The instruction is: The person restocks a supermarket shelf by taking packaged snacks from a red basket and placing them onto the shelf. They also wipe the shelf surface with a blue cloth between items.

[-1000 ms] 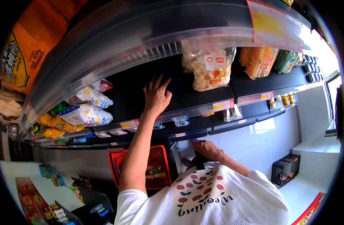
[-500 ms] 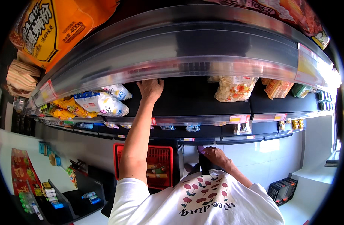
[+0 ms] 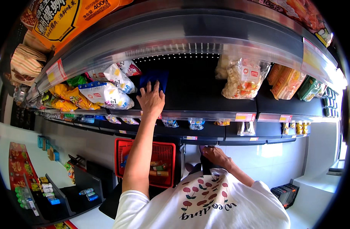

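Observation:
My left hand (image 3: 151, 100) lies over the front part of a black shelf (image 3: 194, 87), with its fingers spread. Under and beyond the fingertips is a flat dark-blue piece, like a cloth (image 3: 156, 77). White snack bags (image 3: 106, 94) lie just left of that hand. Further right on the same shelf stands a clear bag of pale pieces (image 3: 241, 82). My right hand (image 3: 217, 155) hangs low, in front of my body, with its fingers curled; a small purple patch shows at the fingertips, and what it is I cannot make out.
An upper shelf edge (image 3: 175, 40) overhangs my left hand. Below stand a red shopping basket (image 3: 171, 164) with packages in it and a lower shelf (image 3: 209, 133) with small packs. A black crate (image 3: 285, 194) sits on the floor at the right.
My left hand has drawn back from under the upper shelf toward the front edge, and the dark-blue piece now shows. The view has shifted slightly; my right hand stays low.

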Available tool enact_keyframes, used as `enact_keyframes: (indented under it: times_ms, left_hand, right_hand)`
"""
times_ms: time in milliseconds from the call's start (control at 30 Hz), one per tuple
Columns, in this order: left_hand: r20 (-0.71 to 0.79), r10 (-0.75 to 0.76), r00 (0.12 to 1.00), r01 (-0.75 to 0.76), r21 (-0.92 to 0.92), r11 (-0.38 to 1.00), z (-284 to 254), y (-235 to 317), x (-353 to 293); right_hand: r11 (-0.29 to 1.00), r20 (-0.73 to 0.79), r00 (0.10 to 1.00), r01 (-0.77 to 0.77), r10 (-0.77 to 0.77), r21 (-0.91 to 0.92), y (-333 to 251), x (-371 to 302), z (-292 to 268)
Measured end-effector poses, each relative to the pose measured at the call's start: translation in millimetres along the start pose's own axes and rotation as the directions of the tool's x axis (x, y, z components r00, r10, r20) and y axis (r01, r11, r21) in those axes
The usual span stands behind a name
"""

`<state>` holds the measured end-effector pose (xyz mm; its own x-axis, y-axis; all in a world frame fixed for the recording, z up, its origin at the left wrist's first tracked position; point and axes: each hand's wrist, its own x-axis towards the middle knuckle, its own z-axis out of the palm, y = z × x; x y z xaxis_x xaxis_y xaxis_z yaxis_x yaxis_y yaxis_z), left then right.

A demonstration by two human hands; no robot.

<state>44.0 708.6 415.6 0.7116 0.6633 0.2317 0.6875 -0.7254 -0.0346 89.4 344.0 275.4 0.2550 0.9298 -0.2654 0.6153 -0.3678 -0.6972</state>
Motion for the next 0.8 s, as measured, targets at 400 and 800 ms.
enact_keyframes:
  times_ms: [400, 800]
  left_hand:
    - [0.019, 0.206, 0.978, -0.2, -0.167, 0.966, -12, 93, -39]
    - [-0.26, 0.092, 0.961, -0.164, -0.271, 0.948, 29, 45, 48]
  right_hand:
    - [1.0, -0.019, 1.0, 0.022, -0.022, -0.015, 0, -3, 13]
    - [1.0, -0.154, 0.988, 0.019, -0.022, -0.017, 7, -15, 13]
